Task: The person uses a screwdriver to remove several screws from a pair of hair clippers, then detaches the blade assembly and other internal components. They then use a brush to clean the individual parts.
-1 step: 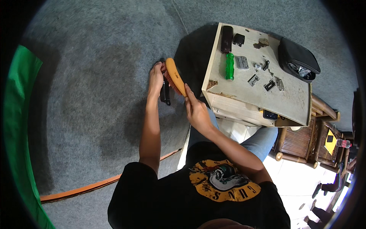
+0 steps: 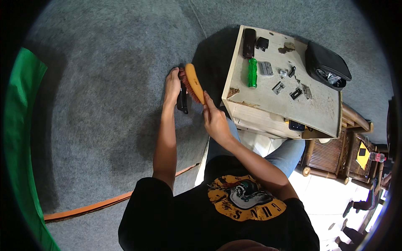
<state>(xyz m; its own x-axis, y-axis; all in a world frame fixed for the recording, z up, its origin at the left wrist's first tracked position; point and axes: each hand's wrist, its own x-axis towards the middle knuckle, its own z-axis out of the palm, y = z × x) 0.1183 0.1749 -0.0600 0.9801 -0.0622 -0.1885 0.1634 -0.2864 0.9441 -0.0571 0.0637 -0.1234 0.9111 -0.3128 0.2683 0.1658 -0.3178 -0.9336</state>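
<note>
My right hand (image 2: 217, 124) is closed round the thin end of a brush (image 2: 194, 82) with a curved yellow-brown wooden back and reddish bristles. Its bristles face left, toward my left hand (image 2: 172, 87). That hand is closed on a long black casing (image 2: 182, 103), whose lower end sticks out below the palm. The upper bristles are against or very close to the casing; fingers and brush hide most of it. To the right, on the pale wooden cabinet (image 2: 268, 100), lie a green-handled tool (image 2: 252, 72), a dark elongated cover (image 2: 249, 43) and a flat metal blade (image 2: 266, 68).
Several small metal and black parts (image 2: 296, 93) lie on the cabinet top beside an open black zip case (image 2: 328, 65). Grey carpet (image 2: 104, 104) lies under my hands. Green cloth (image 2: 21, 125) hangs at far left. Bamboo chairs (image 2: 326, 154) and another person's feet (image 2: 348, 208) are at right.
The brush has shifted slightly to the right, and the black casing has tilted a little in my left hand. Both hands keep their hold.
</note>
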